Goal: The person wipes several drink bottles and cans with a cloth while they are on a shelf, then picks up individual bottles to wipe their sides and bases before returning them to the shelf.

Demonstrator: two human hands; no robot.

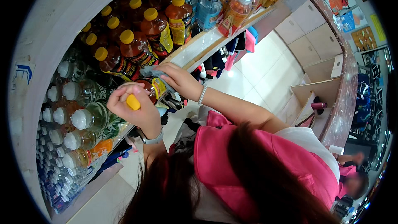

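My left hand (135, 104), with a watch on its wrist, is closed around the neck of a brown drink bottle (150, 89). The bottle's yellow cap (133, 102) shows between thumb and fingers. In my right hand (180, 79), above a beaded bracelet, is a grey cloth (152, 71), pressed against the labelled side of that bottle. The bottle is tilted at the shelf's front edge, and its lower end is partly hidden. Close behind it stand several brown bottles with yellow caps (127, 37).
Clear bottles with white caps (82, 119) crowd the shelf's left side. Blue-capped bottles (210, 9) and orange drinks (236, 14) line the far right, behind the shelf edge (192, 46). Clothing (217, 59) hangs below. A counter (339, 93) curves at right; another person (351, 174) is beyond it.
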